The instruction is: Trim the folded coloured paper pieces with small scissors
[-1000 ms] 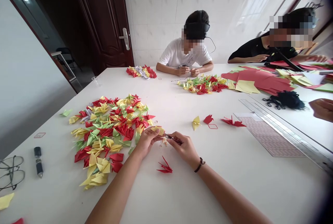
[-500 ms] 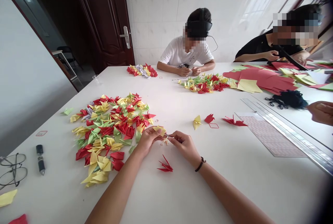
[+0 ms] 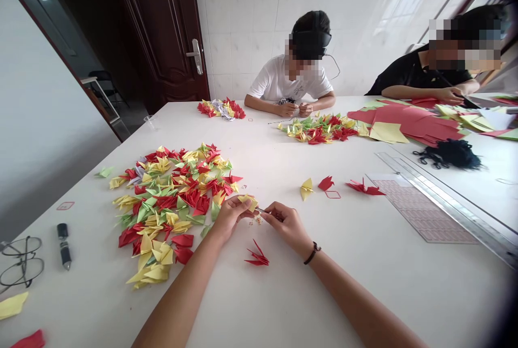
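Observation:
My left hand [image 3: 230, 217] is closed on a yellow folded paper piece [image 3: 248, 202], pinched between thumb and fingers. Facing it, my right hand [image 3: 285, 224] pinches a thin metal tool [image 3: 261, 210] whose tip meets the paper; its kind is too small to tell. Tiny beige and orange bits [image 3: 256, 220] lie on the table under the fingers. Closer to me rests a red paper crane [image 3: 258, 255]. Left of my left hand spreads a large heap of red, yellow, green and lilac paper cranes [image 3: 178, 191].
Beyond my hands are a yellow crane [image 3: 306, 189], a red folded piece [image 3: 326, 183] and another red crane [image 3: 364, 188]. A clear ruler [image 3: 437, 189] and black tassels [image 3: 455, 154] lie right. Glasses [image 3: 22, 261] and a dark pen [image 3: 63, 246] lie left. Two co-workers sit across.
My hands hold nearly the same pose. Another person's hand at the right edge has gone out of view. The co-worker in black has lowered a hand and the dark object in it.

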The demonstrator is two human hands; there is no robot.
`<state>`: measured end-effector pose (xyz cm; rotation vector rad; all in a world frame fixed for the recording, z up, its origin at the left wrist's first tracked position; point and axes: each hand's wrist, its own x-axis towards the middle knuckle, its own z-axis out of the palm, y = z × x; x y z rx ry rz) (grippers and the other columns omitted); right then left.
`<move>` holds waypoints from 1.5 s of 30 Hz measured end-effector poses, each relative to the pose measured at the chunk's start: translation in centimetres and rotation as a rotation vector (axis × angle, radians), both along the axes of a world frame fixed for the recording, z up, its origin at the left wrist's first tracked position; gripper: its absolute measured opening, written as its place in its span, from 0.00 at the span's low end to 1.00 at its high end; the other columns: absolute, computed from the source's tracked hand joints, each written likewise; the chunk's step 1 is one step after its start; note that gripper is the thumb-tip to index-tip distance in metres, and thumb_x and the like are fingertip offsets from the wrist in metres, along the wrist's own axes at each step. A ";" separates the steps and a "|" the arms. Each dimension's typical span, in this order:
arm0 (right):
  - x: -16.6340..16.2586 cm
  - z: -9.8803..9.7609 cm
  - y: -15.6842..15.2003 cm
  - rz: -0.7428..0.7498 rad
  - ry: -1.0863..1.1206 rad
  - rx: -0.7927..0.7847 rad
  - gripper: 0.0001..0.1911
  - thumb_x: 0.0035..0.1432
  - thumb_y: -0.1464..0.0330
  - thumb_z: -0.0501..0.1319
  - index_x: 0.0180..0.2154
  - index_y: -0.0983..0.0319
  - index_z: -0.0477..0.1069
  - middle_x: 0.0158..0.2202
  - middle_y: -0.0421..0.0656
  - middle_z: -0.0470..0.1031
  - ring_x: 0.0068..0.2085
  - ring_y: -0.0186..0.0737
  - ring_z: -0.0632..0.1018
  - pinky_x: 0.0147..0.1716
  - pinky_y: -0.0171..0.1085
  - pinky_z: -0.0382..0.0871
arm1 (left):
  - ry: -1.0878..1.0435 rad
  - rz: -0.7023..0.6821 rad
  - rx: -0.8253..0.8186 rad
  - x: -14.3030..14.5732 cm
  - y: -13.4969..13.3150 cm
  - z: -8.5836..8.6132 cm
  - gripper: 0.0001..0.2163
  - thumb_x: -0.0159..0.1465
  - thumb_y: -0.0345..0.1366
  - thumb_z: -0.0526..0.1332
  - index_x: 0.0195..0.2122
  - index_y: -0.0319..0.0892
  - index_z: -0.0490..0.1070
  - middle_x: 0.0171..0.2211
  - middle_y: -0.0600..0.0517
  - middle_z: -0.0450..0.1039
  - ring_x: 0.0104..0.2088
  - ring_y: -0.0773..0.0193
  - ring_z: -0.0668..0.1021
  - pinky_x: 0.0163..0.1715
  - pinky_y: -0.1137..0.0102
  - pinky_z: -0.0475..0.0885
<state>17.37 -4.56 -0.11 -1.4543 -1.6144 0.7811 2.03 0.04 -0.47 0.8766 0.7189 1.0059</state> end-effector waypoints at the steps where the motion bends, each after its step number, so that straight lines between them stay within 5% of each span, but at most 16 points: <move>1: 0.0 0.0 0.0 0.000 -0.001 0.000 0.16 0.51 0.56 0.54 0.23 0.63 0.64 0.16 0.35 0.58 0.19 0.29 0.58 0.18 0.30 0.53 | 0.001 -0.004 0.000 0.0 0.0 0.0 0.09 0.46 0.37 0.66 0.27 0.37 0.74 0.22 0.52 0.73 0.25 0.68 0.74 0.29 0.72 0.70; 20: -0.3 0.2 -0.4 -0.005 -0.090 -0.005 0.11 0.50 0.61 0.56 0.24 0.62 0.68 0.19 0.39 0.69 0.20 0.31 0.64 0.19 0.30 0.57 | 0.225 -0.026 0.105 -0.2 -0.8 0.3 0.24 0.41 0.31 0.68 0.42 0.41 0.67 0.24 0.53 0.74 0.28 0.64 0.76 0.32 0.70 0.68; 35: 0.4 -0.3 0.0 -0.015 0.071 0.026 0.14 0.51 0.58 0.55 0.27 0.63 0.65 0.18 0.36 0.59 0.21 0.30 0.60 0.20 0.30 0.55 | 0.206 0.156 0.067 0.3 -0.2 -0.2 0.16 0.43 0.37 0.67 0.33 0.40 0.66 0.21 0.54 0.72 0.24 0.63 0.76 0.24 0.71 0.68; 41: 0.5 0.0 -0.1 -0.012 0.164 0.101 0.14 0.47 0.61 0.60 0.34 0.62 0.64 0.18 0.33 0.50 0.21 0.29 0.55 0.19 0.30 0.51 | 0.545 0.214 0.345 0.7 -1.5 -0.2 0.18 0.46 0.34 0.65 0.40 0.44 0.68 0.19 0.57 0.70 0.21 0.68 0.71 0.22 0.75 0.64; 45: 0.1 -0.3 -0.3 -0.002 0.127 0.148 0.07 0.49 0.65 0.59 0.29 0.62 0.66 0.17 0.34 0.55 0.20 0.29 0.57 0.19 0.30 0.53 | 0.736 0.187 0.623 0.6 -2.0 -0.6 0.17 0.51 0.31 0.59 0.44 0.47 0.68 0.21 0.57 0.69 0.20 0.70 0.68 0.22 0.76 0.61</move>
